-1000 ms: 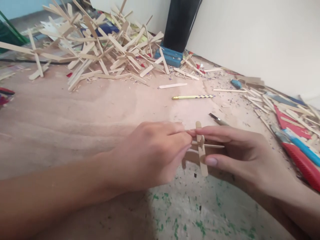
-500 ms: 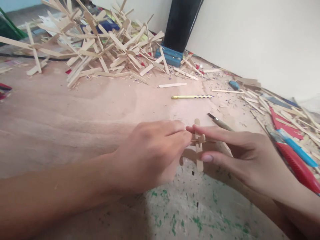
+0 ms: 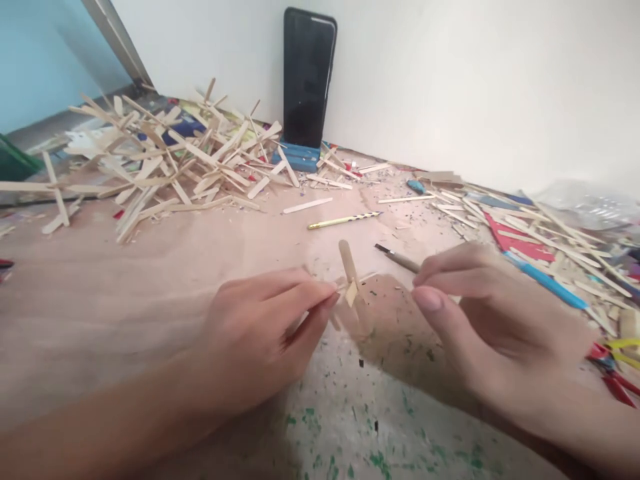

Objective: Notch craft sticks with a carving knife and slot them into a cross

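My left hand (image 3: 273,327) pinches a small propeller-like piece of crossed wooden craft sticks (image 3: 349,263) between thumb and forefinger. One stick of it points up and away, and a short pale bit sits at its middle. The piece is just above the tabletop. To its right, apart from it, is my right hand (image 3: 493,313), its fingers loosely curved with the thumb near the forefinger and no object visible in them. A craft knife (image 3: 397,258) with a dark tip lies beyond the right fingers, which hide its rear end.
Behind, craft sticks (image 3: 200,160) form a tangled heap beside a phone (image 3: 307,80) upright in a blue stand (image 3: 297,157). A yellow pencil (image 3: 345,220) and a loose stick (image 3: 307,205) lie mid-table. On the right are a blue-handled tool (image 3: 550,283), red-handled pliers (image 3: 617,383) and scattered sticks.
My right hand has let go of the stick piece and moved away to the right. My left hand still holds it, now more tilted. The view has shifted, showing more of the phone and wall.
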Demonstrator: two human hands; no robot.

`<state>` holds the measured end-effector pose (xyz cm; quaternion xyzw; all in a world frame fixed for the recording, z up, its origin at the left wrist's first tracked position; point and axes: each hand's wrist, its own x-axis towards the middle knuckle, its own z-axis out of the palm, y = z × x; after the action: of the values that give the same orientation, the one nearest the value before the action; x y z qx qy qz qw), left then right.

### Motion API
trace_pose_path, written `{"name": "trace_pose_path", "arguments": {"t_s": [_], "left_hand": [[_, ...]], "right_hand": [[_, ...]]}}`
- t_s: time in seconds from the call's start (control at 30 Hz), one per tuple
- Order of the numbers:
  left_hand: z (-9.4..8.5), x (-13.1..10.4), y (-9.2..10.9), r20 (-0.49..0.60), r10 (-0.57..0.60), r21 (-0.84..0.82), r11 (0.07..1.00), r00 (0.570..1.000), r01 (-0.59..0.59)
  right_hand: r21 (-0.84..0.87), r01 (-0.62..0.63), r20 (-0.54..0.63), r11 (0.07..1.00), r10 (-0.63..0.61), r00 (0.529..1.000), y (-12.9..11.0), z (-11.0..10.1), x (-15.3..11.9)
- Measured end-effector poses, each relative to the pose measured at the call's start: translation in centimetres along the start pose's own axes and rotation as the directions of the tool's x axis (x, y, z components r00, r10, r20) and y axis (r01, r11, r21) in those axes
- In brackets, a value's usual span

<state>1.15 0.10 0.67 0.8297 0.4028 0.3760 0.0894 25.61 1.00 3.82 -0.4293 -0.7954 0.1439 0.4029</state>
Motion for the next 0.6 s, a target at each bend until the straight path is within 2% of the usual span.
{"name": "trace_pose_path", "arguments": {"t_s": [0.03,0.1,0.17,0.23,0.3,0.33,0.43,0.5,0.6], "left_hand": [[0.0,0.0,0.1,-0.024,0.000,0.011,1.000,1.000,0.000],[-0.1,0.0,0.2,-0.028,0.005,0.017,1.000,1.000,-0.005],[-0.1,0.0,0.3,-0.012,0.005,0.010,1.000,1.000,-0.005],[0.0,-0.1,0.3,0.002,-0.009,0.003,1.000,1.000,0.009],[0.1,-0.2,0.4,0.012,-0.023,0.016,1.000,1.000,0.023],[0.2,-0.2,0.4,0.015,-0.026,0.026,0.999,1.000,0.025],[0.4,-0.3,0.5,0.009,-0.024,0.045,0.999,1.000,0.023],[0.5,-0.4,0.6,0.010,-0.016,0.050,0.999,1.000,0.015],[0.6,-0.6,0.7,0.010,-0.006,0.070,0.998,1.000,0.005]], "right_hand": [[0.051,-0.061,0.024,0.997,0.060,0.998,-0.1,0.2,-0.2],[0.167,-0.211,0.176,0.963,0.181,0.968,-0.2,0.7,-0.3],[0.289,-0.370,0.360,0.883,0.258,0.896,-0.3,1.4,-0.3],[0.392,-0.514,0.498,0.763,0.294,0.816,-0.3,1.9,-0.3],[0.439,-0.615,0.569,0.655,0.327,0.755,-0.3,2.2,-0.4],[0.452,-0.641,0.581,0.621,0.340,0.739,-0.3,2.3,-0.3],[0.462,-0.666,0.588,0.586,0.360,0.724,-0.4,2.5,-0.2],[0.441,-0.663,0.585,0.604,0.367,0.723,-0.5,2.6,-0.1],[0.400,-0.582,0.532,0.709,0.337,0.777,-0.8,2.8,0.0]]}}
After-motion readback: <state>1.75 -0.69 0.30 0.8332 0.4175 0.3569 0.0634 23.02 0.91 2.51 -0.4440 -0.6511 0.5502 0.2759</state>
